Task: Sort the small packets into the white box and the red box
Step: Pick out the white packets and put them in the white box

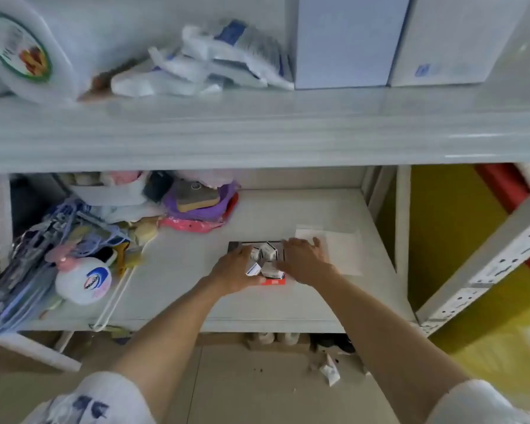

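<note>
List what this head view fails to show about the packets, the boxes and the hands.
- Small packets: print too small and blurred to read; exact count unclear, since both hands cover part of the pile.
- Red box: only a strip of its near edge shows below the packets.
- White box: not identifiable for certain.
- Left hand and right hand: fingertips hidden among the packets, so grip unclear.

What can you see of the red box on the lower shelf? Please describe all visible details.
Only the near edge of the red box shows, a low red strip with a pale label. It lies flat on the white shelf, between the left hand and the right hand, which both cover its sides. Small white packets are piled above it. Its material is unclear.
</note>
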